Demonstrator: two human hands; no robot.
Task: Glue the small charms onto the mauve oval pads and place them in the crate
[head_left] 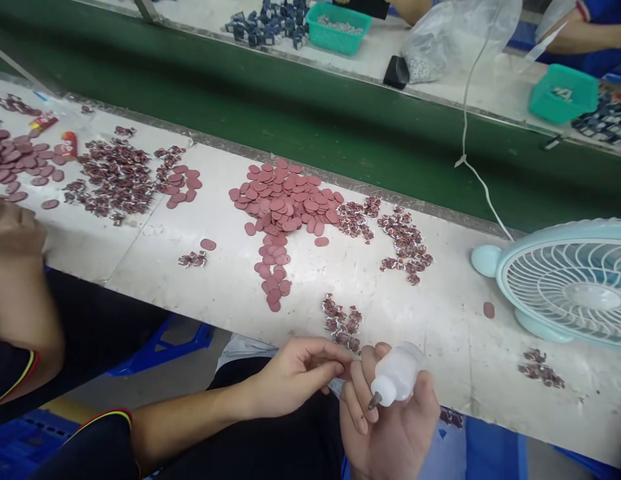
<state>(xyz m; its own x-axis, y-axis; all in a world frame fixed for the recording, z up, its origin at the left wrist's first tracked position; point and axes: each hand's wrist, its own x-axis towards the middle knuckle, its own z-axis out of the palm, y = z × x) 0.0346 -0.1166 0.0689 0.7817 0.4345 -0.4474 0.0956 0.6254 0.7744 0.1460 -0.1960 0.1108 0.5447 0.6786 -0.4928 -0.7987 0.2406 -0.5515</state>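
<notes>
In my right hand (385, 427) is a small white squeeze bottle (401, 371) with a dark tip, tilted so the tip points down toward me. My left hand (310, 373) has its fingers curled together, their tips meeting the fingers of my right hand. Whatever lies between those fingertips is hidden. Just beyond both hands is a small cluster of brown figure-like pieces (343, 322). Further back spreads a heap of reddish-brown oval discs (290, 200), with a tail of discs running toward me.
A light blue fan (580, 280) stands at the right, its white cord (477, 177) running upward. More brown pieces (407, 243) lie behind the hands. At the left are a co-worker's hand (15, 230) and another brown pile (117, 177). Green bins (337, 33) stand on the far bench.
</notes>
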